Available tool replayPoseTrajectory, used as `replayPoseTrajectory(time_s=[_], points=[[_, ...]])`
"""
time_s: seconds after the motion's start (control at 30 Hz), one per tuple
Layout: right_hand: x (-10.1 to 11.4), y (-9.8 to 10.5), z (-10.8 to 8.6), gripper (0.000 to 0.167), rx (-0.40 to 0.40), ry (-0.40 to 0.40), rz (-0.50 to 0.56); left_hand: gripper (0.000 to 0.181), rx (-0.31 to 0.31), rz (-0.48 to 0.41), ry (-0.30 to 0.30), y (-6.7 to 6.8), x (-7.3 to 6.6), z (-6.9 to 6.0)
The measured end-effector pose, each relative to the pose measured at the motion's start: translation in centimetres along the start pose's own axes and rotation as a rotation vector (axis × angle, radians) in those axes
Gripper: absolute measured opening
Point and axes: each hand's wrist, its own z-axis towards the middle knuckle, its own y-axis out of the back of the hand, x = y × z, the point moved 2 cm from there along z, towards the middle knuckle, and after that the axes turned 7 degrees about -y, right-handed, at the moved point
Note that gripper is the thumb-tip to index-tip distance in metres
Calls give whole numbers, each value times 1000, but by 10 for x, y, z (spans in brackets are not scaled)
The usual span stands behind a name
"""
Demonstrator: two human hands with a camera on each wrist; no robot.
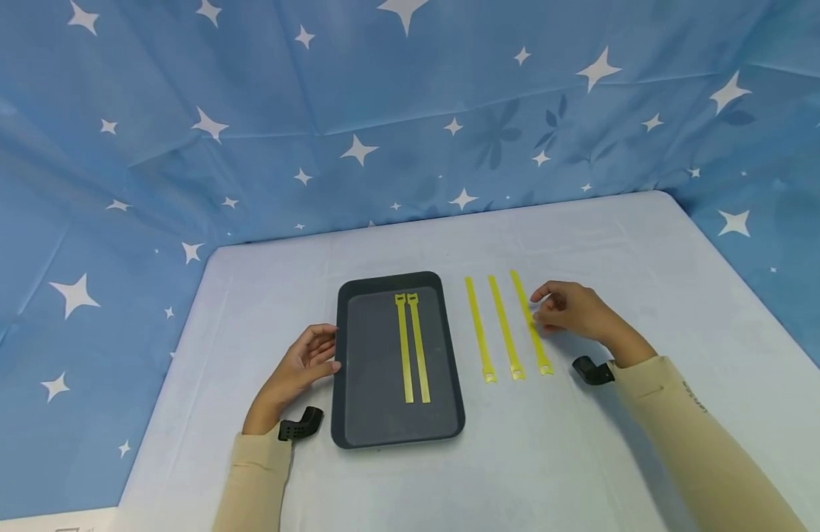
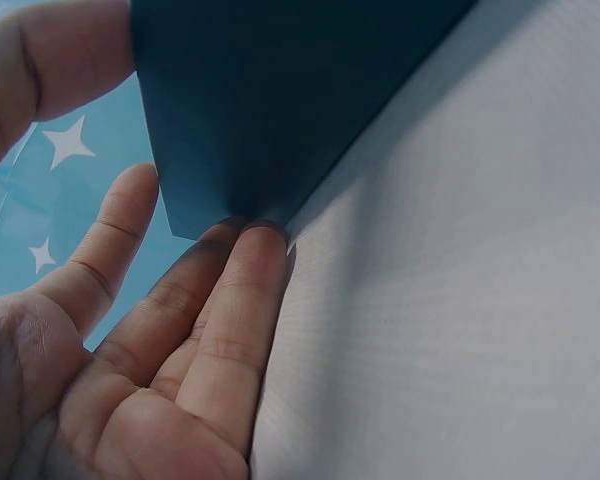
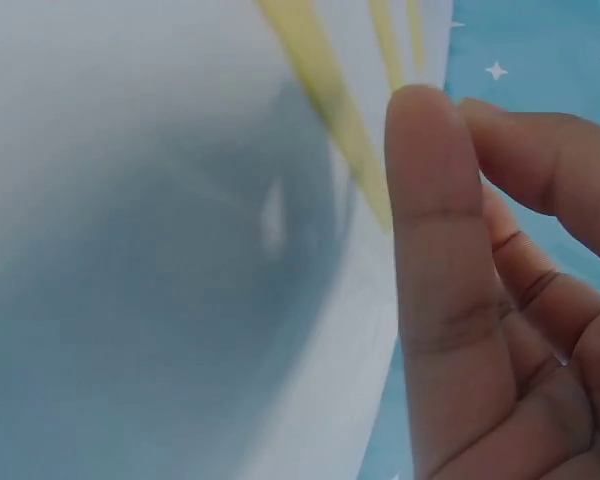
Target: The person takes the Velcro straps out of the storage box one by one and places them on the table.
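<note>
Two yellow hook-and-loop cable ties [image 1: 405, 355] lie side by side in a dark grey tray [image 1: 357, 432], slotted heads at the far end. Along the tray's left side rests my left hand [image 1: 306, 366], its fingertips [image 2: 255, 250] touching the outer wall in the left wrist view. To the right of the tray, three more yellow ties [image 1: 503, 325] lie apart on the table, heads toward me. My right hand [image 1: 572, 314] is beside the rightmost tie [image 1: 526, 307], with bent fingers. In the right wrist view the thumb [image 3: 435, 200] hides part of that tie [image 3: 330, 100]; no grip on it shows.
A white cloth covers the table [image 1: 516, 458]. Behind it and at both sides hangs a blue curtain [image 1: 264, 89] with white stars. Each wrist carries a small black camera [image 1: 302, 425]. A pale printed item [image 1: 64, 523] shows at the lower left corner.
</note>
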Motion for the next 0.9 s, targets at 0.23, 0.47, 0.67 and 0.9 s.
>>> replayPoseTrajectory(time_s=[0.23,0.47,0.67,0.9], points=[[11,0,5,25,1,123,18,64,-2,-7,5,0,0,0],[24,1,9,25,20,213,-40,63,5,-9,-23,0,1,1],[35,-3,14,23,58,286,-14,64,8,-14,-23,1,0,1],[42,-10,20,19,109,317,17,65,-3,-5,9,0,0,0]])
